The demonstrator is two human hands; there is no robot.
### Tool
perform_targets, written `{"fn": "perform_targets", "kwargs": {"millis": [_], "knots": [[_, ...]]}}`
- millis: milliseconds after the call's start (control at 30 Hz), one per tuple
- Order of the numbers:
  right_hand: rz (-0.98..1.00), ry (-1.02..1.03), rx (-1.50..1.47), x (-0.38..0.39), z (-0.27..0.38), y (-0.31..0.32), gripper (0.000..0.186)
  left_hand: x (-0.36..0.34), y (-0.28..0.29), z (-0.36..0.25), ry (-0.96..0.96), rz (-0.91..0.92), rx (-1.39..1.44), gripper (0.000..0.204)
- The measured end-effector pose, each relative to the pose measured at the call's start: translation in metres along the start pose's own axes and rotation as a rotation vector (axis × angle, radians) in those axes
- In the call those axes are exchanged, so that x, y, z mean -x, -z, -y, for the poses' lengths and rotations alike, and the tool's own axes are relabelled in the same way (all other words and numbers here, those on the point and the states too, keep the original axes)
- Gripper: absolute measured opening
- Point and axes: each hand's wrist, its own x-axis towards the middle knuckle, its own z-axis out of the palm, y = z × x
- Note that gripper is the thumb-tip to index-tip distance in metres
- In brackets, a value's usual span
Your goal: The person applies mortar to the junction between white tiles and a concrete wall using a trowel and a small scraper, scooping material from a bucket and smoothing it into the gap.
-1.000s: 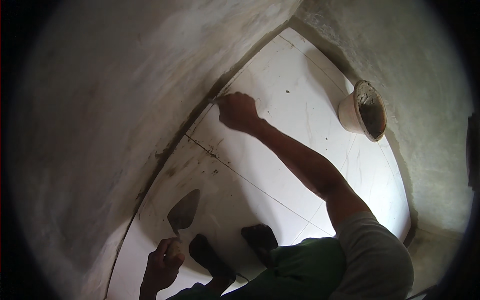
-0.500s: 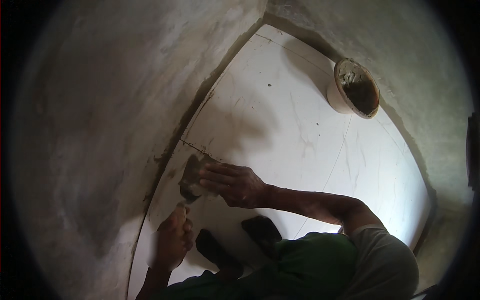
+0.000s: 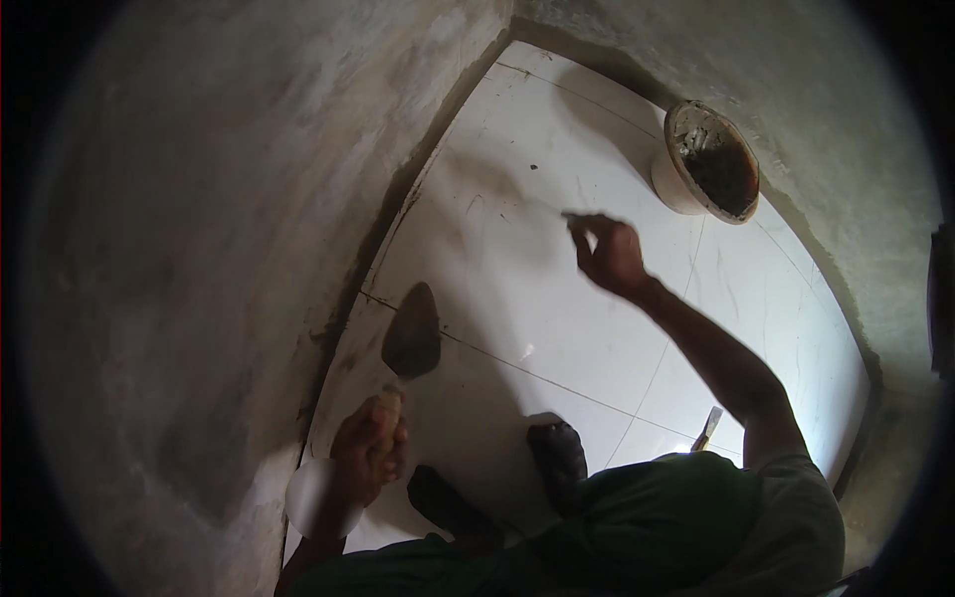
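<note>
1. Left hand (image 3: 370, 450) low in view, fingers (image 3: 388, 460) clamped round the pale wooden handle of a trowel (image 3: 411, 333)
2. Trowel blade dark with mortar, pointing up and away from the left fingers, over the white floor tiles (image 3: 557, 328) just beside the grey wall (image 3: 219, 249)
3. Right hand (image 3: 609, 257) raised over the tiles, well apart from the trowel, fingers pinched together; cannot tell if they hold anything
4. White bucket (image 3: 708, 159) with dark mortar inside, beyond the right fingers, against the far wall
5. Two dark shoes (image 3: 557, 460) on the tiles, between the hands and nearer the body
6. Small metal tool (image 3: 708, 428) on the floor below the right forearm, kind unclear
</note>
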Motion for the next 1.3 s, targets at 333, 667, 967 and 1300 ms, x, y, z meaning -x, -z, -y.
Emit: {"fn": "perform_targets", "kwargs": {"millis": [333, 667, 967, 1300], "knots": [[0.068, -0.088, 0.421, -0.265, -0.109, -0.099, 0.023, -0.012, 0.022, -0.002, 0.242, -0.151, -0.27, 0.033], [0.032, -0.188, 0.49, -0.364, -0.161, -0.149, 0.032, 0.026, 0.059, 0.011, 0.324, -0.315, -0.164, 0.034], [0.06, -0.161, 0.615, -0.321, -0.141, -0.178, 0.032, 0.034, 0.069, 0.028, 0.397, -0.342, -0.23, 0.048], [0.263, -0.192, 0.558, -0.28, -0.089, -0.197, 0.042, 0.03, 0.061, 0.017, 0.416, -0.395, -0.187, 0.047]]}}
